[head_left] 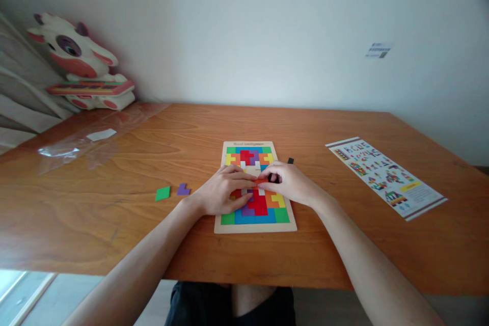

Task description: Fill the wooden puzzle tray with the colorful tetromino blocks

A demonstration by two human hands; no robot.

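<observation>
Here, my right fingers (269,169) nearly meet over the puzzle board (255,229), any grip hidden; my left fingers (244,184) spread beside them, best pressing lightly so tiles (261,208) stay flat. Leftward on the counter (114,234): a purple piece (184,190), then a green piece (162,193).

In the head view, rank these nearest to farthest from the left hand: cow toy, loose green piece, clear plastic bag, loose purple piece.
1. Loose purple piece: just left of the left hand.
2. Loose green piece: left of the purple one.
3. Clear plastic bag: farther back, left.
4. Cow toy: far back left.
</observation>
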